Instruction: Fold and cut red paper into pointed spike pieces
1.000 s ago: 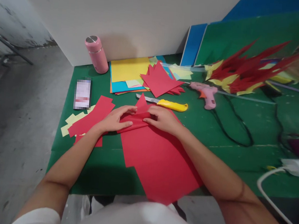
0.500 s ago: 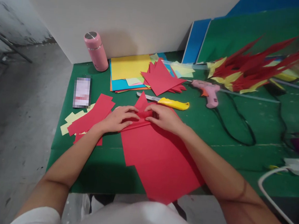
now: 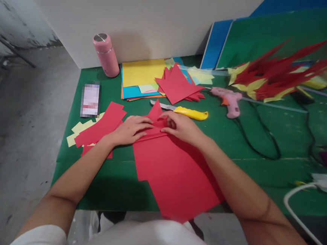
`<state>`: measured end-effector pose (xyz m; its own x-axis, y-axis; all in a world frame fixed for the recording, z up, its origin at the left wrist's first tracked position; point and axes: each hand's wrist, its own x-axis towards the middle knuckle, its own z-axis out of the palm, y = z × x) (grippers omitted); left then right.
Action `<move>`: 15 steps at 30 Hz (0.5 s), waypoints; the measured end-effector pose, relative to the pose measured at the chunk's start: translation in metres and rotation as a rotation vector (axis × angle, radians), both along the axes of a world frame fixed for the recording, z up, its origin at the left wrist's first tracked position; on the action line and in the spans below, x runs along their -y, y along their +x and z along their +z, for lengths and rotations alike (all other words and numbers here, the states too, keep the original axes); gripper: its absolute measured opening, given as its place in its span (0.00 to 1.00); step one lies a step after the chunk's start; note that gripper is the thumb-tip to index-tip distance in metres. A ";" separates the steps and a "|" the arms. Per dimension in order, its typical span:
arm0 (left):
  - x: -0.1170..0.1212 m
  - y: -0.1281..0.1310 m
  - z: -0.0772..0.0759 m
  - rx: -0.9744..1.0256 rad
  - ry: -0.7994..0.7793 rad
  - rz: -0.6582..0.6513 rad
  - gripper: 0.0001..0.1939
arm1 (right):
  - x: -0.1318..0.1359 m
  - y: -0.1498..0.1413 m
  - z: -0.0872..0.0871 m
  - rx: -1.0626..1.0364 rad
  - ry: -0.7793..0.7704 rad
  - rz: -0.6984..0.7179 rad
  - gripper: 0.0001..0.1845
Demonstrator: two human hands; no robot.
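Observation:
Red paper (image 3: pixel 173 172) lies on the green table in front of me, with a folded strip and a pointed corner at its far end. My left hand (image 3: pixel 131 129) rests on the folded part, fingers stretched out and slightly apart. Curled fingers of my right hand (image 3: pixel 181 127) pinch the raised edge of the fold from the other side. Just beyond both hands is a yellow utility knife (image 3: pixel 191 113), its blade out and pointing left. The paper between the right fingertips is partly hidden.
Red and pale yellow paper strips (image 3: pixel 99 127) lie at left, near a blurred-out phone (image 3: pixel 91 100). Behind stand a pink bottle (image 3: pixel 106 55), coloured sheets (image 3: pixel 141 73) and cut red paper pieces (image 3: pixel 179 84). A pink glue gun (image 3: pixel 230 101) with its cord and a red-yellow paper flame (image 3: pixel 269 78) occupy the right.
My hands stay at the fold with nearly the same grip; the left fingers lie slightly flatter. The whole view has shifted very slightly.

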<state>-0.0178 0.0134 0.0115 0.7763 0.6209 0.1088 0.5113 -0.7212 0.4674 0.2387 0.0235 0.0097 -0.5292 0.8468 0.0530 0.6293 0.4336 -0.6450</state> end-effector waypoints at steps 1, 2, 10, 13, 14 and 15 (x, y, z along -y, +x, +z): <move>0.000 0.000 0.000 0.000 -0.003 0.001 0.17 | -0.001 0.001 0.000 -0.017 -0.017 -0.002 0.17; 0.000 0.000 0.001 0.000 -0.006 0.001 0.17 | -0.001 0.002 -0.001 -0.037 -0.031 -0.003 0.15; -0.001 0.000 -0.001 0.030 0.006 -0.010 0.17 | -0.004 0.007 0.003 -0.041 -0.004 0.116 0.07; -0.003 0.000 -0.003 0.039 0.006 -0.016 0.17 | -0.005 0.007 0.003 -0.050 0.005 0.123 0.07; -0.003 0.000 -0.003 0.042 0.007 -0.022 0.17 | -0.005 0.007 0.002 -0.050 0.006 0.121 0.06; -0.003 0.000 -0.004 0.043 0.009 -0.027 0.17 | -0.006 0.007 0.002 -0.049 0.004 0.119 0.06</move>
